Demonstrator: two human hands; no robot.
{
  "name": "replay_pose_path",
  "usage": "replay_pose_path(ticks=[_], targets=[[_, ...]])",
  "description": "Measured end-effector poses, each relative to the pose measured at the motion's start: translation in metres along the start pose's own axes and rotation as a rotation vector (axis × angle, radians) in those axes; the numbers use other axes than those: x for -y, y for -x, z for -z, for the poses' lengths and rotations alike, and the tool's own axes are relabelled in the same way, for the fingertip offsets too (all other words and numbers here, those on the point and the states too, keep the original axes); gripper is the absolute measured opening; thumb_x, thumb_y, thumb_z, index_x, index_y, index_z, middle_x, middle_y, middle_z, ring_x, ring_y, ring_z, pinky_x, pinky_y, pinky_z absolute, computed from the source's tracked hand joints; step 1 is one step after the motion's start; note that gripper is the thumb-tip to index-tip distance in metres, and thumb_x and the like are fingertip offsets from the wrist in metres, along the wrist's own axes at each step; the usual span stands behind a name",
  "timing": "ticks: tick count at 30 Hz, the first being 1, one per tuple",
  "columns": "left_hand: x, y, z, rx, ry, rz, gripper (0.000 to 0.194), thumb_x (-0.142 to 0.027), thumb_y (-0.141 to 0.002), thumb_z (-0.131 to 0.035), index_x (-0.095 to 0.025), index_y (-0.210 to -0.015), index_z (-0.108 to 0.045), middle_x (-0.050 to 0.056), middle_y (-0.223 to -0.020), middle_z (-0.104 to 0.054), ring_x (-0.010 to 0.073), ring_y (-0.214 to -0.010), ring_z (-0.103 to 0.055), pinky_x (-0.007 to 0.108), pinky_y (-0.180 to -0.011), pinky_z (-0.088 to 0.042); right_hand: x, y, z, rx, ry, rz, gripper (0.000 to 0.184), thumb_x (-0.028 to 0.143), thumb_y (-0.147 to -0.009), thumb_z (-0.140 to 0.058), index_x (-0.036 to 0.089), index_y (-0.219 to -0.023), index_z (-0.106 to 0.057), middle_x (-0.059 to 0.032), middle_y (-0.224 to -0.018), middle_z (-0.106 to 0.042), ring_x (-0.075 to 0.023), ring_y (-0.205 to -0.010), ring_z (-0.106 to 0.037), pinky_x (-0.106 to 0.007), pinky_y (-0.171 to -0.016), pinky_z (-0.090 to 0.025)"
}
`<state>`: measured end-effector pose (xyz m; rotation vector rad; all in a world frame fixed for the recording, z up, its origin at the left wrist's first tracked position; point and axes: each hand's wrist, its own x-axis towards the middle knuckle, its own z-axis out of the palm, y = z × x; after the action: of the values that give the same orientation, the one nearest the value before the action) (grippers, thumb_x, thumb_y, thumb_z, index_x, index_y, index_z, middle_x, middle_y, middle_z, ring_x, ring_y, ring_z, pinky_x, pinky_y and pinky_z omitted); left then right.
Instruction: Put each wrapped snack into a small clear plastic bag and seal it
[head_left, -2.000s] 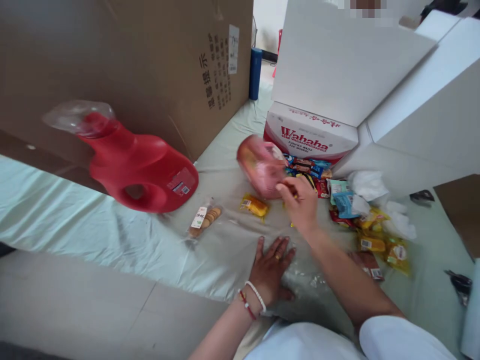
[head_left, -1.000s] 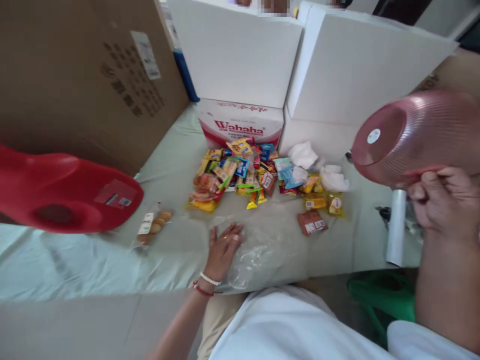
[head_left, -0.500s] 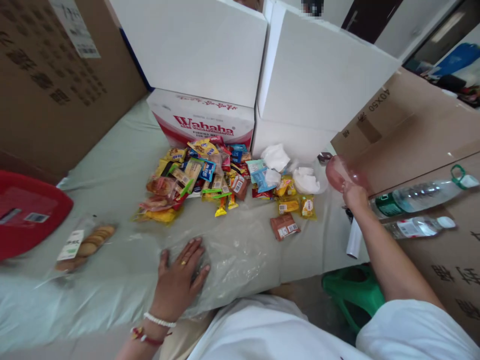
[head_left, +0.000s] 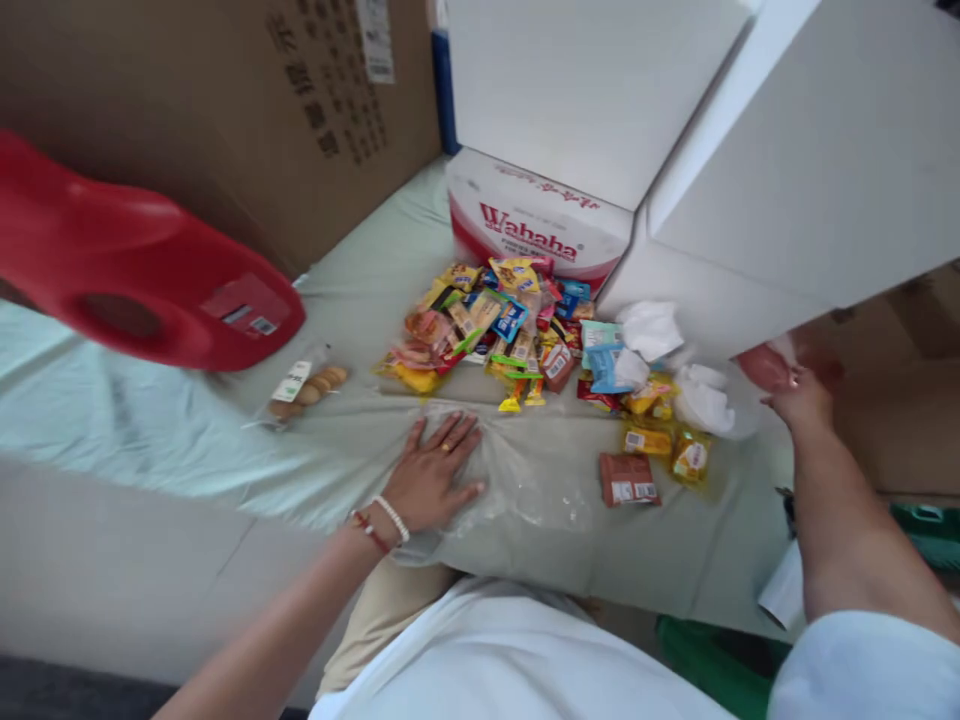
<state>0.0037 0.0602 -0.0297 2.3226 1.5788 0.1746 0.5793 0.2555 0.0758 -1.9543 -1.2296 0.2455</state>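
- The left hand (head_left: 431, 478) is laid palm down on the film (head_left: 536, 475), its fingers opened flat and the thumb held apart; nothing is gripped.
- The bowl (head_left: 763, 367), pink, is pinched at its near side by the fingers of the right hand (head_left: 802, 398); it is partly covered by them and blurred, so its tilt cannot be told for certain.
- Just beyond the left fingertips, the snacks (head_left: 491, 325) are heaped in mixed wrappers.
- Between the two hands, the brown packet (head_left: 628, 480) is set nearest, with two yellow packets (head_left: 646, 438) beyond it.
- Left of the right fingers, the white tissues (head_left: 651, 330) are seen beside the snacks.
- The cookies (head_left: 319, 385), in a clear wrapper, are placed left of the left fingers, with the red jug (head_left: 169, 285) farther out.
- Beyond the snacks, the Wahaha box (head_left: 536, 225) is stood.
- Nearer the body than the right fingers, the white roll (head_left: 784, 590) is partly hidden by the forearm.
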Motion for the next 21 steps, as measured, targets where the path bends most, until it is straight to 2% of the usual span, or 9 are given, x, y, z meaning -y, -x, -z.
replay_pose_path(ticks=[3,5,7,9,10,12,14,17,21], targets=[[0.004,-0.014,0.007,0.052,0.016,-0.009,0.082,-0.06,-0.09,-0.057,-0.023,-0.161,-0.035,0.014,-0.169,-0.032,0.0352,-0.158,-0.026,0.066,-0.126,0.003,0.011,0.023,0.0,-0.305,0.152,-0.011,0.049,0.063,-0.09,-0.052,0.026,-0.109,-0.078,-0.0274,-0.108,-0.072,-0.0451,-0.112,-0.066,-0.067,-0.098,-0.047],[0.006,-0.014,0.007,0.065,0.03,-0.041,0.084,-0.06,-0.089,-0.059,-0.024,-0.161,-0.034,0.014,-0.171,-0.029,0.0356,-0.159,-0.024,0.066,-0.126,0.006,0.03,0.057,-0.007,-0.409,0.127,0.185,0.053,0.059,-0.097,-0.04,0.026,-0.116,-0.077,-0.0272,-0.114,-0.071,-0.0416,-0.115,-0.066,-0.061,-0.099,-0.05],[0.007,-0.009,0.005,0.058,0.046,-0.077,0.087,-0.063,-0.087,-0.061,-0.026,-0.162,-0.034,0.014,-0.171,-0.029,0.0362,-0.159,-0.023,0.066,-0.125,0.008,0.062,0.101,-0.027,-0.269,0.101,0.402,0.048,0.057,-0.1,-0.042,0.028,-0.115,-0.076,-0.0236,-0.109,-0.073,-0.0371,-0.103,-0.07,-0.054,-0.09,-0.054],[0.007,0.0,0.002,0.059,0.062,-0.1,0.093,-0.067,-0.084,-0.063,-0.027,-0.162,-0.032,0.014,-0.171,-0.028,0.037,-0.159,-0.022,0.066,-0.125,0.009,0.104,0.145,-0.063,0.166,0.096,0.639,0.04,0.053,-0.1,-0.05,0.025,-0.117,-0.074,-0.016,-0.101,-0.075,-0.0323,-0.092,-0.071,-0.05,-0.084,-0.057],[0.007,0.004,0.001,0.068,0.067,-0.099,0.097,-0.069,-0.082,-0.064,-0.027,-0.163,-0.031,0.014,-0.171,-0.027,0.0375,-0.159,-0.021,0.066,-0.125,0.01,0.127,0.165,-0.084,0.414,0.125,0.8,0.04,0.05,-0.099,-0.054,0.026,-0.125,-0.071,-0.0133,-0.11,-0.074,-0.0314,-0.101,-0.069,-0.05,-0.091,-0.056],[0.006,0.011,0.0,0.099,0.071,-0.089,0.105,-0.073,-0.077,-0.066,-0.026,-0.164,-0.028,0.015,-0.172,-0.024,0.0383,-0.16,-0.018,0.067,-0.124,0.011,0.169,0.194,-0.131,0.694,0.216,1.064,0.054,0.042,-0.095,-0.064,0.024,-0.145,-0.058,-0.0129,-0.139,-0.064,-0.0328,-0.128,-0.057,-0.052,-0.108,-0.047],[0.005,0.017,0.0,0.126,0.071,-0.075,0.113,-0.075,-0.073,-0.069,-0.026,-0.164,-0.026,0.015,-0.173,-0.02,0.0391,-0.161,-0.014,0.068,-0.123,0.013,0.203,0.209,-0.173,0.73,0.331,1.19,0.064,0.03,-0.091,-0.068,0.02,-0.152,-0.051,-0.0145,-0.153,-0.054,-0.0351,-0.142,-0.042,-0.054,-0.118,-0.036],[0.003,0.023,0.001,0.16,0.087,-0.066,0.118,-0.074,-0.068,-0.074,-0.027,-0.165,-0.024,0.016,-0.174,-0.017,0.0397,-0.161,-0.011,0.068,-0.123,0.013,0.231,0.211,-0.204,0.695,0.447,1.197,0.05,0.017,-0.095,-0.057,0.017,-0.145,-0.058,-0.0175,-0.145,-0.06,-0.036,-0.137,-0.046,-0.057,-0.116,-0.033],[0.003,0.031,0.003,0.184,0.127,-0.07,0.123,-0.071,-0.066,-0.078,-0.025,-0.165,-0.022,0.018,-0.174,-0.016,0.041,-0.161,-0.011,0.07,-0.122,0.013,0.227,0.212,-0.169,0.527,0.213,0.971,0.037,0.027,-0.099,-0.054,0.016,-0.133,-0.065,-0.0186,-0.133,-0.065,-0.0347,-0.125,-0.055,-0.055,-0.109,-0.042]])
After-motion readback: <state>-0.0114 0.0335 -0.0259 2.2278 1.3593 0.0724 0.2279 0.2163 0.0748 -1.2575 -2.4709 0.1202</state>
